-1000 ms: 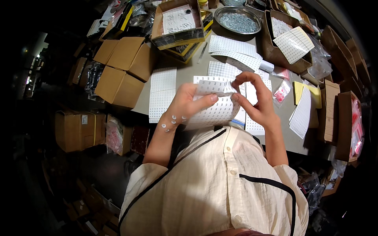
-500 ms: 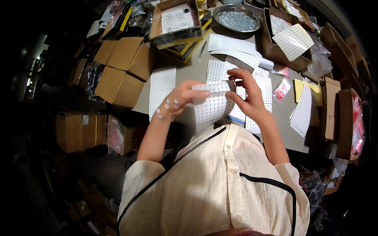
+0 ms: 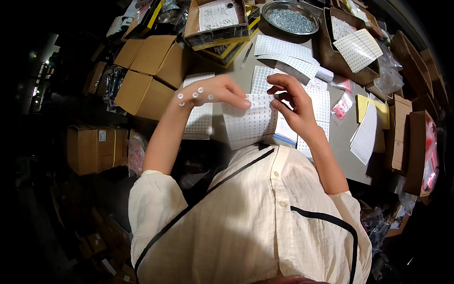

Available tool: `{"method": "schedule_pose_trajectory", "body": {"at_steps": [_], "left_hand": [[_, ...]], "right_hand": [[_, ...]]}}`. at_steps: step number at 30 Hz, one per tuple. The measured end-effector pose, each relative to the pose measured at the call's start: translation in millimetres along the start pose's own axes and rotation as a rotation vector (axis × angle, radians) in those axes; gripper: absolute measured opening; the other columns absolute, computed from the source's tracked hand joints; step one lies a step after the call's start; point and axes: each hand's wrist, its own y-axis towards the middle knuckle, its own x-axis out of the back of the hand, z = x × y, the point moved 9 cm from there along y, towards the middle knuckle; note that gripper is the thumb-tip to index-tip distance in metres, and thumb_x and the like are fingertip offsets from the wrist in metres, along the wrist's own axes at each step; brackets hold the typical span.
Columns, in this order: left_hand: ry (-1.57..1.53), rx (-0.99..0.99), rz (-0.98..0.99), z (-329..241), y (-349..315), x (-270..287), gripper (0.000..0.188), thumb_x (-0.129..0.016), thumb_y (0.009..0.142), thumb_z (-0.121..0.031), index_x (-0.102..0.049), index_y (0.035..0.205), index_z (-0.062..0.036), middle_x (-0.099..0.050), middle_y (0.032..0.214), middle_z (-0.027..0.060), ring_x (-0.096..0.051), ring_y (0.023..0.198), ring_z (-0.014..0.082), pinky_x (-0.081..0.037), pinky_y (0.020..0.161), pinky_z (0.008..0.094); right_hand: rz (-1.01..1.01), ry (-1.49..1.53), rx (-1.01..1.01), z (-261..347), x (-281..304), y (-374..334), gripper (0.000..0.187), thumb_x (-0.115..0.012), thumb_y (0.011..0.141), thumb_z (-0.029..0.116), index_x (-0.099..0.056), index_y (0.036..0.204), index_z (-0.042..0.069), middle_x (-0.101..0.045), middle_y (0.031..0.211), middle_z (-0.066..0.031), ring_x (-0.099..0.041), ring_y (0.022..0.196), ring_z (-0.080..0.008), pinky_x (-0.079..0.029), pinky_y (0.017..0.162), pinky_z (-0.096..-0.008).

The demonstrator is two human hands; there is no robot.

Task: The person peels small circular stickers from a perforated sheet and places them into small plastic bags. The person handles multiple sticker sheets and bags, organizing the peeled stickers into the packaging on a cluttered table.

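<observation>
My left hand (image 3: 218, 90) grips the upper left of a white sheet of small round stickers (image 3: 248, 125), thumb lying on its front. Several small round white stickers (image 3: 195, 95) are stuck on the back of that hand and the wrist. At the sheet's upper right edge is my right hand (image 3: 295, 104), its thumb and a curled finger pinching the edge, index finger raised and bent. The sheet hangs tilted above the table's near edge, close to my shirt. Beneath it lie a sheet of grey dots (image 3: 263, 78) and other printed sheets (image 3: 321, 102).
An open cardboard box (image 3: 144, 80) stands at left. A metal bowl of small shiny pieces (image 3: 292, 20) sits at the back. More sticker sheets (image 3: 283, 49) lie behind my hands. Boxes (image 3: 352, 59) and small bags with pink pieces (image 3: 342, 105) line the right side.
My left hand has moved up and left, turning its back more into view. The sheet has shifted left and flattened. My right hand remains by its right edge, slightly higher.
</observation>
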Motion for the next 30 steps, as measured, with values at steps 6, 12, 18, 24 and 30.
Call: {"method": "schedule_pose_trajectory", "body": {"at_steps": [6,12,18,24,30], "left_hand": [[0.024,-0.141,-0.012,-9.0,13.9,-10.7,0.026,-0.078,0.084,-0.026,-0.074,0.082,-0.0001,-0.061,0.078,-0.0045,-0.048,0.072,0.0031,-0.034,0.058,0.0215],[-0.114,-0.118,-0.125,-12.6,8.4,-11.3,0.023,-0.077,0.084,-0.023,-0.073,0.082,-0.0005,-0.059,0.071,-0.0062,-0.045,0.063,0.0012,-0.033,0.052,0.0204],[-0.320,-0.098,-0.270,-3.3,5.7,-13.2,0.021,-0.076,0.085,-0.021,-0.073,0.084,0.0000,-0.060,0.067,-0.0051,-0.044,0.057,-0.0002,-0.029,0.047,0.0191],[-0.400,-0.096,-0.346,-2.8,0.2,-20.2,0.021,-0.075,0.085,-0.019,-0.075,0.089,0.0019,-0.063,0.069,-0.0028,-0.046,0.056,0.0003,-0.030,0.047,0.0184],[-0.368,-0.175,-0.359,5.6,5.2,-24.8,0.020,-0.074,0.086,-0.017,-0.075,0.090,0.0027,-0.064,0.071,-0.0017,-0.050,0.059,0.0022,-0.036,0.050,0.0192]], "right_hand": [[0.001,0.076,0.012,5.0,-1.2,12.9,0.050,-0.063,0.079,-0.015,-0.056,0.125,0.004,-0.056,0.125,-0.0079,-0.062,0.103,-0.0156,-0.055,0.082,-0.0269],[-0.148,-0.349,0.325,38.5,1.1,6.8,0.048,-0.064,0.078,-0.012,-0.055,0.124,0.000,-0.055,0.125,-0.0139,-0.060,0.107,-0.0296,-0.051,0.090,-0.0372],[-0.148,-0.551,0.416,37.9,-5.7,-7.3,0.055,-0.068,0.072,-0.011,-0.055,0.125,0.000,-0.065,0.104,-0.0127,-0.058,0.101,-0.0317,-0.046,0.088,-0.0386],[-0.154,-0.532,0.389,33.3,-10.7,-9.9,0.056,-0.067,0.072,-0.012,-0.055,0.125,-0.001,-0.066,0.099,-0.0122,-0.059,0.094,-0.0307,-0.047,0.085,-0.0381],[-0.134,-0.506,0.346,28.5,-10.8,-9.8,0.054,-0.066,0.070,-0.015,-0.056,0.121,-0.001,-0.065,0.097,-0.0124,-0.058,0.093,-0.0313,-0.047,0.082,-0.0392]]}}
